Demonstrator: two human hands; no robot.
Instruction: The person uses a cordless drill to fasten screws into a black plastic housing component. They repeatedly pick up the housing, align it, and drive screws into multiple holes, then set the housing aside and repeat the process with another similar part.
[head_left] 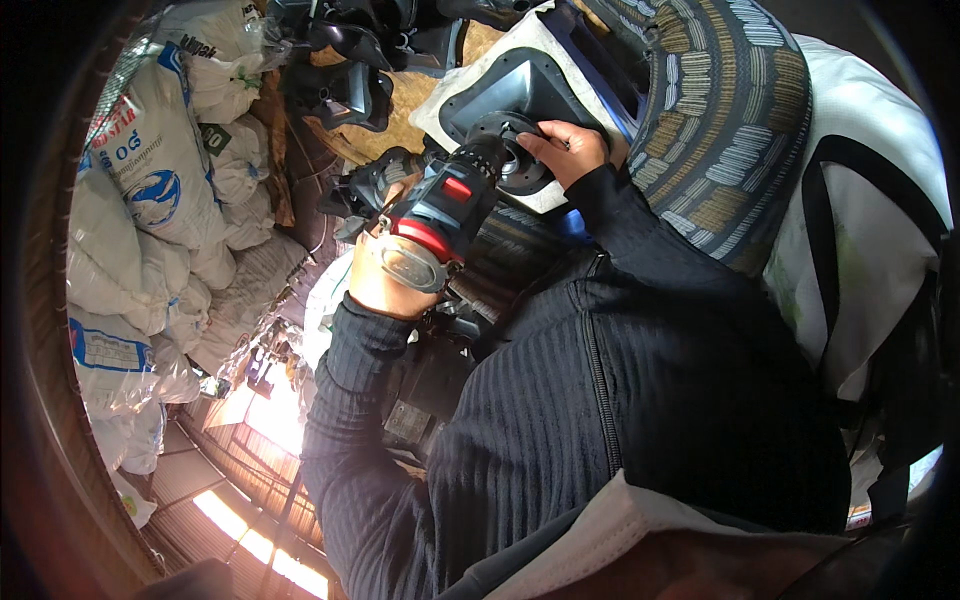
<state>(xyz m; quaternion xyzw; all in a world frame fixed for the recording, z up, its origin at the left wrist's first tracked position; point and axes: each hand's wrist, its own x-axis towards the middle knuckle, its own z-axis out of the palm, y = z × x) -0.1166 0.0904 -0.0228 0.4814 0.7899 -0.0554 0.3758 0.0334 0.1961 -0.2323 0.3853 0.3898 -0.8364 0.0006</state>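
One drill, left hand wrapped round it; right hand at one black horn, pinching something indistinct

From where I'm standing: white woven sacks piled high down the left, some with blue print. Ribbed panels past them, crossed by bright light strips. Blown-out daylight patch beside those. White fabric with black bands, far right. Rest of room fairly dim.
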